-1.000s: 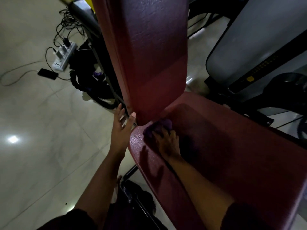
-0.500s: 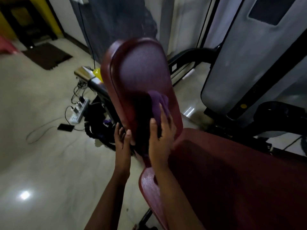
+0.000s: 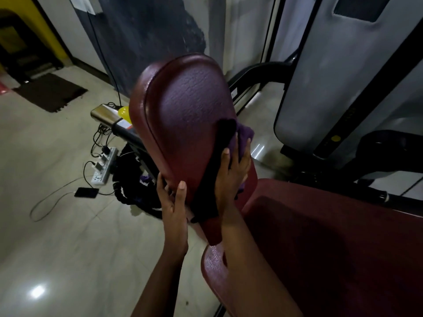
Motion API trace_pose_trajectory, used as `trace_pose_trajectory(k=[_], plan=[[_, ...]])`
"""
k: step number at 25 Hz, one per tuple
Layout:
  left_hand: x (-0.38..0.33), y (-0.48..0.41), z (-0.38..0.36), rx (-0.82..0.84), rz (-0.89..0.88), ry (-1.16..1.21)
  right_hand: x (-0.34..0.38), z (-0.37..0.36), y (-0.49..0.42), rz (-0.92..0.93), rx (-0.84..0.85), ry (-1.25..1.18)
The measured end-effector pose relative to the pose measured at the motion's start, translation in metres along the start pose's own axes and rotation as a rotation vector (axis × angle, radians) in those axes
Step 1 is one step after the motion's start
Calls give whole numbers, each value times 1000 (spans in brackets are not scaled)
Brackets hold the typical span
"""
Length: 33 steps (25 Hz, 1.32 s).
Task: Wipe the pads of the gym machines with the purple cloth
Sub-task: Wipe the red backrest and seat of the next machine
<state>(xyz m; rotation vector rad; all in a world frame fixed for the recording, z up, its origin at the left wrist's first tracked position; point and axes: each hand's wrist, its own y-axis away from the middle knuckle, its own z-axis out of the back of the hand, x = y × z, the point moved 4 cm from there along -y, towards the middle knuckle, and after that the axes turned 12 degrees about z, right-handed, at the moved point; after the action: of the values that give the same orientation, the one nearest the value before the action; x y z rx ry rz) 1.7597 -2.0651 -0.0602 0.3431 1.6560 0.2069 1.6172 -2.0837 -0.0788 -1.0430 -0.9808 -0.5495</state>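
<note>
The wiping has moved off the seat pad (image 3: 332, 243) and up onto the back pad (image 3: 190, 124). A second ago the right hand (image 3: 233, 175) was rubbing the purple cloth (image 3: 243, 136) on the seat, close to where the two pads meet. Half a second ago it was on the back pad's face, and now it is pressing the cloth against that pad's right edge, above the middle. Its fingers (image 3: 246, 146) lie straight and slightly spread over the cloth, which bunches out past the fingertips. The left hand (image 3: 171, 202) stays at the back pad's lower left edge, thumb on the front and fingers curled behind, steadying it. The seat's rear corner is probably finished, while the upper face and top curve of the back pad likely remain to be wiped.
</note>
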Motion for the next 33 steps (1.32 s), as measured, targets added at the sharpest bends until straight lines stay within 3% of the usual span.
trace_pose_trajectory(k=[7, 11, 16, 19, 22, 26, 28, 33], plan=[[4, -1, 0, 49, -11, -34, -95, 25, 17, -471, -41, 70], [5, -1, 2, 80, -13, -67, -120, 37, 50, -743, 55, 145], [8, 18, 21, 169, 43, -165, -117, 69, 112, -884, 217, -34], [29, 41, 44, 172, 139, -290, -95, 99, 122, -826, 459, 143], [57, 64, 68, 147, 242, -432, -58, 137, 128, -658, 740, 332], [78, 108, 81, 244, 345, -573, -26, 203, 152, -472, 1001, 345], [84, 131, 73, 318, 376, -611, -19, 243, 169, -448, 1026, 398], [90, 192, 29, 519, 313, -673, -2, 347, 204, -505, 783, 472]])
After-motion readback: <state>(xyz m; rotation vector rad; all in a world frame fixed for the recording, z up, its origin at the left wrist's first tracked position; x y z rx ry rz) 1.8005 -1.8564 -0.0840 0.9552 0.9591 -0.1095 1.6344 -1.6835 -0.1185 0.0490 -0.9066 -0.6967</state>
